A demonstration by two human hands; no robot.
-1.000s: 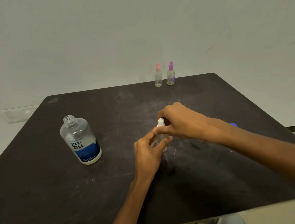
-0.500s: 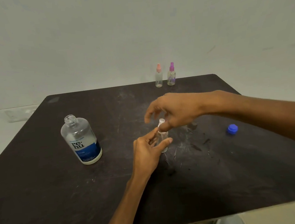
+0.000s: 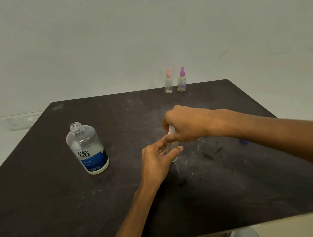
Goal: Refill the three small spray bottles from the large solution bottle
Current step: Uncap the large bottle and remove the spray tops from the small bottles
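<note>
A small clear spray bottle (image 3: 174,151) stands upright mid-table. My left hand (image 3: 158,160) grips its body from the left. My right hand (image 3: 187,124) is closed over its white spray top (image 3: 171,130). The large solution bottle (image 3: 88,149), clear with a blue label and no cap on its neck, stands upright to the left, apart from both hands. Two more small spray bottles stand at the far edge: one with a pink top (image 3: 168,82) and one with a purple top (image 3: 181,80).
The dark, scuffed table (image 3: 47,211) ends at a white wall behind the far bottles. A blue cap (image 3: 244,141) lies at the right, mostly hidden behind my right forearm. Pale floor shows beyond the near right corner.
My right hand has closed down over the white top again after spreading its fingers half a second ago. Its forearm now covers most of the blue cap. The left hand's hold is unchanged.
</note>
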